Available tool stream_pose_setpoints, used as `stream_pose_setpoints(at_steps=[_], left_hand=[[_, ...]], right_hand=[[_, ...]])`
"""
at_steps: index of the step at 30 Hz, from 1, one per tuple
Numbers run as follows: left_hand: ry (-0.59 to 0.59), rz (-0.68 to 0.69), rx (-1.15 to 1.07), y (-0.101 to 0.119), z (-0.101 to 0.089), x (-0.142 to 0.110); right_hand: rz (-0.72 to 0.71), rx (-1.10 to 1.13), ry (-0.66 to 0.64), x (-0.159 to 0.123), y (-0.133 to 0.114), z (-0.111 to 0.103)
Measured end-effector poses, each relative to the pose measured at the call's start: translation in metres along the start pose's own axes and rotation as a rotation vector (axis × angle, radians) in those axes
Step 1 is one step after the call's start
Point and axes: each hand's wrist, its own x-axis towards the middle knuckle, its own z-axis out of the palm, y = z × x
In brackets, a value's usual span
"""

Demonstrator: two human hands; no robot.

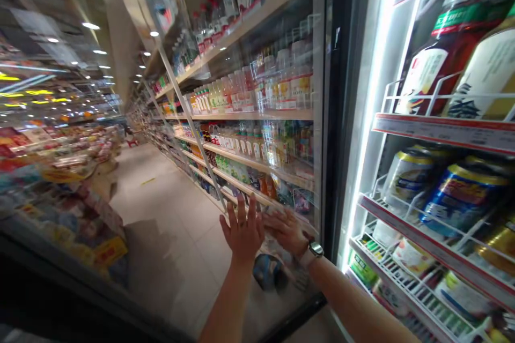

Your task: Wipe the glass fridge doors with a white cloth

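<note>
My left hand [242,234] is raised with its fingers spread, flat against the glass door [169,182] of a drinks cooler. My right hand [285,229], with a watch [315,250] on its wrist, lies flat on the same glass just to the right, its fingertips touching the left hand. Neither hand holds anything. The door's dark frame [330,118] stands upright just right of my hands.
To the right, lit wire shelves [438,131] carry large bottles [446,48] and cans [462,195]. In the glass I see rows of bottled drinks on long shelves [249,116], a tiled aisle [161,214] and low displays of packaged goods [60,171] at the left.
</note>
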Motion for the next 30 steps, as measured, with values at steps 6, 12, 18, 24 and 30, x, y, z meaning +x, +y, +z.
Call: stream_pose_setpoints(at_steps=[6, 12, 18, 24, 30], left_hand=[[0.001, 0.021, 0.007, -0.004, 0.005, 0.001], [0.001, 0.041, 0.023, -0.004, 0.002, 0.003], [-0.030, 0.002, -0.018, -0.005, 0.004, -0.003], [-0.024, -0.030, -0.024, -0.004, 0.006, -0.006], [-0.011, -0.023, -0.028, -0.003, 0.002, -0.002]], right_hand=[[0.100, -0.078, 0.120, 0.083, 0.022, -0.020], [0.141, -0.056, 0.087, 0.015, -0.011, 0.008], [0.030, 0.058, -0.235, -0.060, -0.016, 0.010], [0.011, 0.095, -0.203, 0.006, 0.035, -0.012], [0.275, 0.025, 0.167, 0.079, 0.049, -0.034]])
